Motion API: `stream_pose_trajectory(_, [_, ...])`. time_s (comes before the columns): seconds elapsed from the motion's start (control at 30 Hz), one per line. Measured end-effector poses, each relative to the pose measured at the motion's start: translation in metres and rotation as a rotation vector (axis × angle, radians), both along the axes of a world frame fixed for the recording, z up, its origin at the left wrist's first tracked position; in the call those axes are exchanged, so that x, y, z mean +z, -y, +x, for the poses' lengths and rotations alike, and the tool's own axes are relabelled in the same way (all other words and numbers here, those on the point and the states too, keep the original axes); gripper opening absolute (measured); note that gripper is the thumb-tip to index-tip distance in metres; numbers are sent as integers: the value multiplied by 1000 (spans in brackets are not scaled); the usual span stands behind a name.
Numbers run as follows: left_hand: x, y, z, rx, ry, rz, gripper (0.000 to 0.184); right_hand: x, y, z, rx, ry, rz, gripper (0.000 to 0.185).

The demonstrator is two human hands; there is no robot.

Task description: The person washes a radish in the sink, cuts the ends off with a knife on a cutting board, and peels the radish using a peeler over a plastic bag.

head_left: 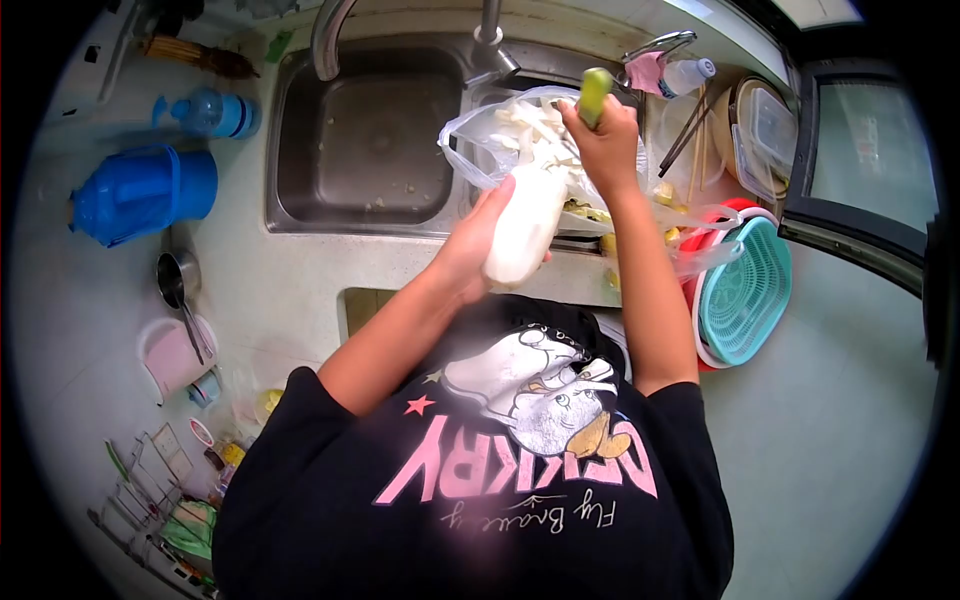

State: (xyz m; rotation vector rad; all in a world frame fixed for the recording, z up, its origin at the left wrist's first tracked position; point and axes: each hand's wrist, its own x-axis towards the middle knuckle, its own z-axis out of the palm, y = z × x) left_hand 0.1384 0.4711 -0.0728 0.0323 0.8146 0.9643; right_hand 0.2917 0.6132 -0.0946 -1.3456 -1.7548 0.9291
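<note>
My left hand (468, 248) is wrapped round a thick, smooth white radish (525, 225), which is tilted with its far end over a clear plastic bag (462, 133). Inside that bag lie white peelings (540, 130). My right hand (608, 145) is closed round a tool with a green handle (595, 95), just beyond the radish and above the bag. The tool's working end is hidden, so its kind does not show.
A steel sink (385, 140) with a faucet (327, 45) is at the left. A blue jug (150, 193) and a water bottle (215, 112) stand beyond it. Teal and red baskets (748, 290) are at the right, below an open window frame (860, 170).
</note>
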Motion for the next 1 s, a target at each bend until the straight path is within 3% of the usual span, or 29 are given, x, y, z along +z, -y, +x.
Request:
stream_pose_trajectory(0.07, [2, 0, -1, -32, 56, 11, 58, -15, -12, 16, 92, 511, 412, 25])
stream_pose_trajectory(0.17, [0, -4, -2, 18, -13, 12, 58, -19, -10, 23, -58, 305, 509, 26])
stream_pose_trajectory(0.27, [-9, -8, -6, 32, 11, 26, 59, 1, 8, 17, -295, -74, 122, 25])
stream_pose_trajectory(0.3, [-8, -10, -6, 38, 12, 14, 59, 7, 13, 16, -308, -257, -38, 25])
stream_pose_trajectory(0.4, [-9, -15, -6, 60, 59, -9, 60, 26, 36, 5, -151, -571, -183, 24])
stream_pose_trajectory(0.57, [-9, -20, -2, 105, 248, -117, 60, 57, 82, -12, 243, -406, -426, 20])
stream_pose_trajectory(0.6, [-11, -19, -2, 85, 333, -35, 61, 57, 81, -18, 219, -369, -345, 23])
stream_pose_trajectory(0.7, [-7, -19, -1, 108, 264, 11, 59, 55, 70, -20, 222, -405, -493, 23])
stream_pose_trajectory(0.83, [-9, -14, -4, 46, 41, -7, 56, 11, 27, -14, 29, -480, -295, 23])
stream_pose_trajectory(0.9, [-7, -6, -3, 11, 29, -46, 54, -22, -4, 3, -140, -33, -1, 27])
stream_pose_trajectory(0.93, [-5, -3, -4, -13, 74, -19, 56, -25, -13, 13, -43, 247, 270, 26])
stream_pose_trajectory(1.0, [0, -4, -4, 27, 64, -4, 56, -27, -14, 30, -8, 353, 414, 24])
